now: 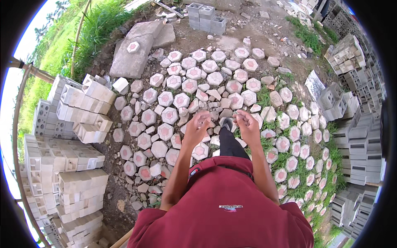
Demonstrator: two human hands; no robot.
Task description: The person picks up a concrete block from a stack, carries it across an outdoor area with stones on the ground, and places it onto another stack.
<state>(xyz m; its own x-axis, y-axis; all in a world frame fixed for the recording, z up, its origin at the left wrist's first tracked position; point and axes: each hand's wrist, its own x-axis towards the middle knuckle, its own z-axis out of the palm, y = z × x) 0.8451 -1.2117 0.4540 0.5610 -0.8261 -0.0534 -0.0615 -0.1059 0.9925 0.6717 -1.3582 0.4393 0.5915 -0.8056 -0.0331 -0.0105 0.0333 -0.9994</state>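
My left hand (197, 129) is raised in front of my body, its fingers loosely bent and apart, with nothing visible in it. To its right my right hand (248, 127) is held at about the same height, fingers curved and spread, also holding nothing that I can see. Below both hands lies ground paved with hexagonal paving stones (166, 131), whitish with reddish centres. Broken stone pieces (214, 94) fill gaps between them. One dark shoe (227, 122) shows between my hands, on the stones.
Stacks of pale concrete blocks (82, 186) line the left side. Grey hollow blocks (364, 140) are piled along the right. A concrete slab (136, 51) lies at the far left, bearing one hexagonal stone (133, 47). More grey blocks (206, 18) stand at the back.
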